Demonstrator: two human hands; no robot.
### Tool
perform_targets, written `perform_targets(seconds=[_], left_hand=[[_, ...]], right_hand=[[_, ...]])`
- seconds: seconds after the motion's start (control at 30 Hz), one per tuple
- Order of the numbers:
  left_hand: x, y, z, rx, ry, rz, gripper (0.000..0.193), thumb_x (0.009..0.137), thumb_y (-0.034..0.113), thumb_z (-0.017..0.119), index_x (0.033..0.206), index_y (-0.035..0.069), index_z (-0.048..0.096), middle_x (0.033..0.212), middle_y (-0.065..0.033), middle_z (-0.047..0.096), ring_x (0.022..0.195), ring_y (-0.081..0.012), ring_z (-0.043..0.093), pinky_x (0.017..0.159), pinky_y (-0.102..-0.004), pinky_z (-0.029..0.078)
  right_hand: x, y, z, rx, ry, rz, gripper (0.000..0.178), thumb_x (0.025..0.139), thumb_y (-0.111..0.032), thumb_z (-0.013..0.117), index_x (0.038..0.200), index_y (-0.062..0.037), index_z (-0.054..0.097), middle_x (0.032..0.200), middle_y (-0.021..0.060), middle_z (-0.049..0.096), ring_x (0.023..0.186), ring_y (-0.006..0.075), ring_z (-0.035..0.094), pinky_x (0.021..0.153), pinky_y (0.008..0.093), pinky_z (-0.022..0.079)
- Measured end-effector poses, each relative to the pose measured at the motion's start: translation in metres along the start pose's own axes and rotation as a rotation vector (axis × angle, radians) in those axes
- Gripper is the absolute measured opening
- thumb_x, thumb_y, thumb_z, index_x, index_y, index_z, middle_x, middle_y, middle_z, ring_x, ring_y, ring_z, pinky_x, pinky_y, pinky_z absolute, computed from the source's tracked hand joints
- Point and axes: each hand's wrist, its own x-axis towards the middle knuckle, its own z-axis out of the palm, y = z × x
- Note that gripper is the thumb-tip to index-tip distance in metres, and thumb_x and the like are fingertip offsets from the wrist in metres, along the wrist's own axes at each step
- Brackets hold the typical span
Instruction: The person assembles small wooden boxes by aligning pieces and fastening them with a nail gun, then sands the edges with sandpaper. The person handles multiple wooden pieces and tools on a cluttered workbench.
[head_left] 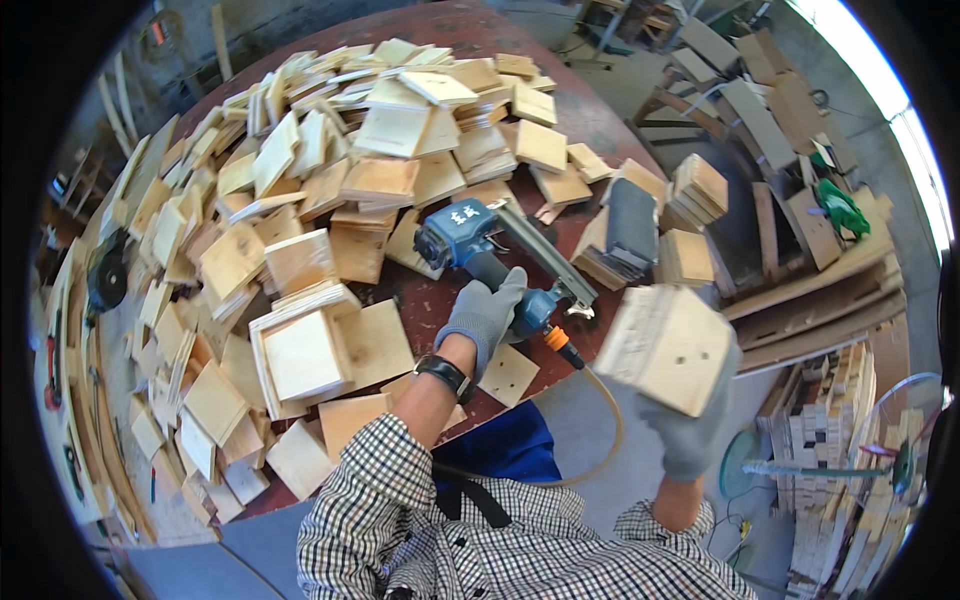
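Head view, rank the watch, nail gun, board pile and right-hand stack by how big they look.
1. Board pile
2. Nail gun and right-hand stack: too alike to rank
3. Watch

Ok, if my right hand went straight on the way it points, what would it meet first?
Likely the small wood stack just beyond the blocks your right hand holds; depth is unclear, so it might pass above.

left hand (487,315): nail gun (485,264); right hand (690,432): board stack (668,342)
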Motion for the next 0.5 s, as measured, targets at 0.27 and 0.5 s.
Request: perform_targets(seconds=[0.27,0.5], left_hand=[[-0.164,0.04,-0.061,1.039,0.022,0.633,0.029,0.097,0.032,0.071,0.102,0.004,0.075,0.096,-0.021,0.075,0.089,-0.0391,0.073,0.08,-0.0451,0.058],[-0.251,0.004,-0.182,0.855,0.647,0.559,0.037,0.092,0.018,0.077,0.128,0.008,0.072,0.12,-0.0128,0.074,0.109,-0.0326,0.073,0.087,-0.0422,0.06]], right_hand=[[0.005,-0.036,0.095,-0.103,-0.299,-0.284,0.111,0.059,-0.02,0.103,0.15,0.0015,0.044,0.145,0.0146,0.053,0.128,0.0296,0.059,0.11,0.0412,0.048],[-0.002,-0.015,0.173,0.307,-0.473,-0.035,0.096,0.071,-0.013,0.097,0.15,0.0027,0.046,0.146,0.0147,0.061,0.127,0.0251,0.067,0.103,0.0372,0.057]])
